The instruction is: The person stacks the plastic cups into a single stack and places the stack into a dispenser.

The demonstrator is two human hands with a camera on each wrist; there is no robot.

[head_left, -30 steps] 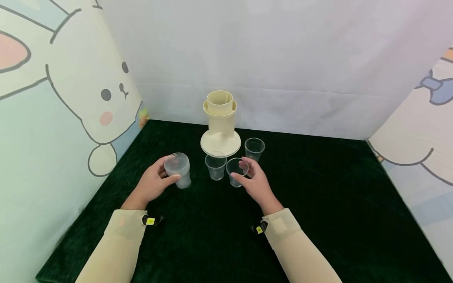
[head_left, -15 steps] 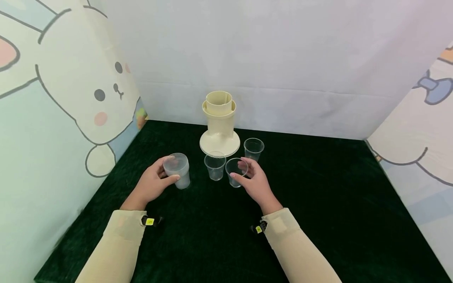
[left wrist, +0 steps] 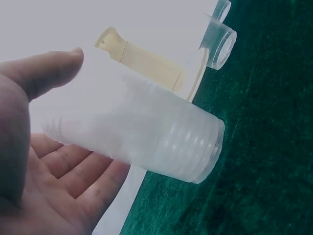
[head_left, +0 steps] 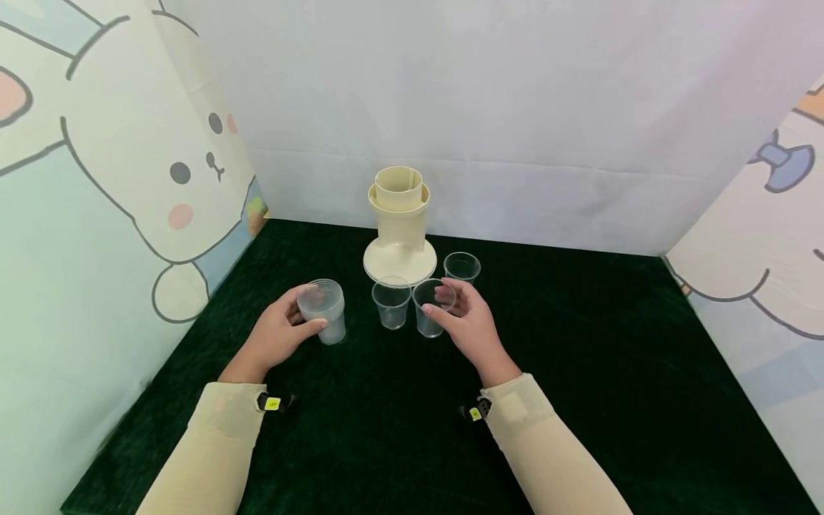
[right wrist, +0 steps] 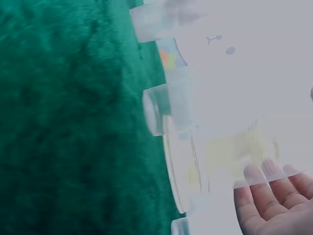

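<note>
Stack of nested plastic cups [head_left: 330,307] noted upright at the left part of the green-covered desk [head_left: 566,372], gripped in the person's left hand [head_left: 273,332], thumb on the near side and the other fingers curled round the far side. Right hand [head_left: 475,325] likewise grips: a single clear cup [head_left: 430,315] is held roughly upright between thumb and fingers, with fingertips visible through its wall. Whether either base touches the desk cannot be determined from where I stand. Between the two hands, an upright middle cup [head_left: 391,304] stands just beside the single clear cup; contact between them cannot be confirmed. One rear cup [head_left: 462,267] stands beyond the right hand, partly hidden by it. Behind the middle cup rises a cream stand [head_left: 401,230], upright on a broad round base. White curtain [head_left: 515,93] backs the desk; a rabbit drawing [head_left: 154,136] shows at left.
</note>
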